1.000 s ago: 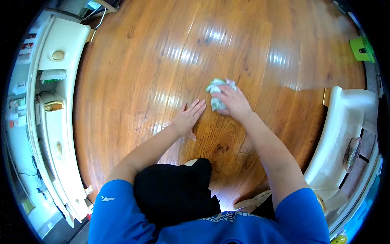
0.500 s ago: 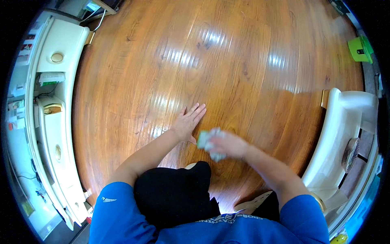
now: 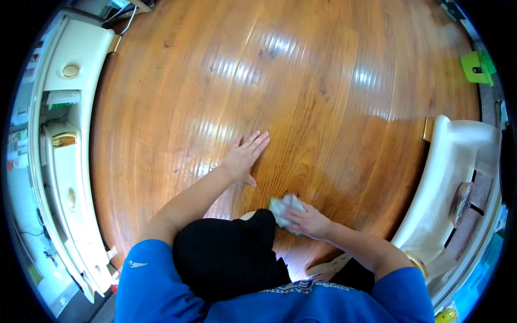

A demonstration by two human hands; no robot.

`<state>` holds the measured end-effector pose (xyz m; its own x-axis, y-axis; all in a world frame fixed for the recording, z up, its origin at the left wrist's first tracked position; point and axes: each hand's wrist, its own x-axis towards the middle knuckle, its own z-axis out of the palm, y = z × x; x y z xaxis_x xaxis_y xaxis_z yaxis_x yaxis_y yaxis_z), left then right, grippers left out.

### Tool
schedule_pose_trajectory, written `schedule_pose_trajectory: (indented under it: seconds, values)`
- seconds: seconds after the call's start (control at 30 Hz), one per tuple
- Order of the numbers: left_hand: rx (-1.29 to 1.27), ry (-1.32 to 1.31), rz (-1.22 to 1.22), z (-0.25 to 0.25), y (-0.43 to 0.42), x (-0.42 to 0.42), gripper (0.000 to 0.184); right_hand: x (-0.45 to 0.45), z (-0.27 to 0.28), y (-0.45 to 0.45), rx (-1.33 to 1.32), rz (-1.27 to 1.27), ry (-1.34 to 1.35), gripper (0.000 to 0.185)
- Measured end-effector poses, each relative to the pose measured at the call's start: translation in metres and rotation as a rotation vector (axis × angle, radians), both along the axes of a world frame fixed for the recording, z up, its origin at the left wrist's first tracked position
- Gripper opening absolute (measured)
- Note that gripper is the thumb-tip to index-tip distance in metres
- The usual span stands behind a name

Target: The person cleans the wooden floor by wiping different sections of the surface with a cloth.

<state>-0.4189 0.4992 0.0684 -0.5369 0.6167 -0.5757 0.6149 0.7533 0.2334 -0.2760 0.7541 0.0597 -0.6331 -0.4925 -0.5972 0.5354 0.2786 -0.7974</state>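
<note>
Just right of the black-clad knee (image 3: 229, 253), the right hand (image 3: 308, 219) half-curls around a crumpled cloth (image 3: 281, 209) on the wooden floor (image 3: 323, 134). It looks light and limp, best bunched under the palm. Beyond the knee, the left hand (image 3: 240, 160) lies flat, thumb spread, holding nothing.

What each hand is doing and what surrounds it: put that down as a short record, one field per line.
Left hand: left hand flat on the wooden floor, fingers extended, holding nothing
Right hand: right hand gripping a crumpled pale cloth down at the floor
Cloth position: nearer the body than the left hand, close to the black-clothed knee
Floor: shiny brown boards with light reflections
Left side of view: white cabinet with round knobs
Right side of view: white furniture; green container beyond it
Clothing: blue sleeves
</note>
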Motion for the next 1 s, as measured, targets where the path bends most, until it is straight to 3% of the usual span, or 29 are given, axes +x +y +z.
schedule_pose_trajectory:
  seconds: [0.03,0.13,0.17,0.2,0.23,0.3,0.4,0.47,0.57,0.67,0.73,0.8,0.87,0.9,0.93,1.0]
  values:
    - [-0.019,0.008,-0.008,0.000,0.000,0.000,0.134,-0.008,-0.005,0.019,-0.011,0.449,0.651,0.033]
    - [-0.044,0.018,-0.017,-0.002,0.002,0.002,0.134,-0.053,-0.010,0.044,0.117,0.603,0.798,0.038]
    - [-0.048,0.014,-0.035,-0.002,0.004,0.003,0.134,-0.081,0.000,0.046,0.255,0.475,0.337,0.035]
    - [-0.078,0.015,-0.036,-0.001,0.005,0.002,0.135,-0.104,-0.036,0.063,0.252,0.446,0.619,0.035]
    - [-0.106,0.017,-0.033,0.000,0.008,0.001,0.135,-0.133,-0.029,0.079,0.545,0.566,1.282,0.039]
    - [-0.108,0.029,-0.038,0.002,0.010,0.000,0.135,-0.174,-0.024,0.083,0.783,0.268,1.120,0.054]
    - [-0.153,0.030,-0.044,0.004,0.015,0.005,0.133,-0.165,-0.014,0.065,0.885,0.107,0.983,0.056]
    - [-0.180,0.041,-0.034,0.006,0.025,0.008,0.131,-0.121,-0.018,0.051,0.782,0.228,1.095,0.052]
    - [-0.070,-0.038,-0.230,0.012,0.041,0.020,0.124,-0.019,-0.019,0.044,0.634,0.616,1.316,0.038]
    - [-0.160,-0.036,-0.306,0.004,0.045,0.025,0.117,0.028,0.003,0.069,0.171,0.570,0.604,0.032]
    - [-0.185,-0.053,-0.306,0.009,0.050,0.023,0.116,-0.019,0.027,0.078,0.006,0.336,-0.080,0.033]
    - [-0.215,-0.076,-0.327,0.011,0.051,0.023,0.116,-0.052,-0.013,0.104,0.189,0.349,0.316,0.032]
    - [-0.198,-0.074,-0.298,0.007,0.051,0.022,0.116,-0.099,-0.035,0.128,0.568,0.461,1.046,0.035]
    - [-0.197,-0.068,-0.303,0.010,0.053,0.022,0.116,-0.125,-0.020,0.133,0.751,0.473,1.186,0.039]
    - [-0.202,-0.077,-0.300,0.013,0.055,0.021,0.116,-0.139,-0.017,0.131,0.756,0.470,1.192,0.039]
    - [-0.210,-0.089,-0.291,0.012,0.051,0.023,0.115,-0.153,-0.013,0.119,0.921,0.135,0.967,0.048]
